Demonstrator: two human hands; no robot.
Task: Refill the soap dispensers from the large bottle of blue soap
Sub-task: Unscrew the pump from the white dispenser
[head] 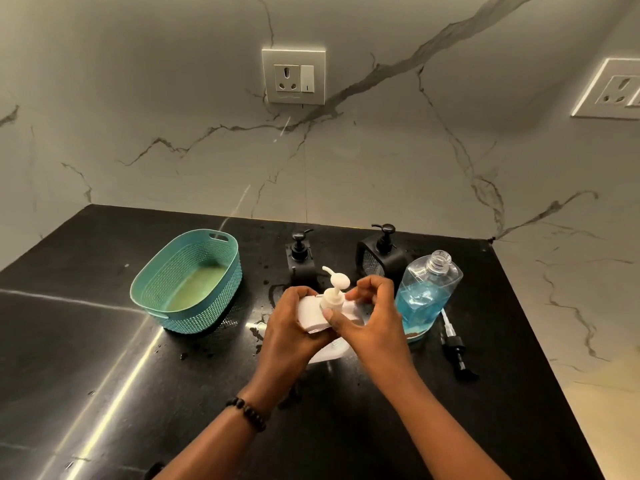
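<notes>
Both hands, left hand [294, 322] and right hand [372, 317], hold a white dispenser [320, 315], perhaps turning its pump [335, 289], beside the blue soap bottle [424, 296].

white dispenser [317, 315] body mostly hidden by both hands, right socket [614, 90] cut off (frame edge)

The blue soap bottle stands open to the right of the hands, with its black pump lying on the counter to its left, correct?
Not quite. The blue soap bottle does stand open to the right of the hands, but its black pump lies on the counter to its right, not its left, as the head view shows.
</notes>
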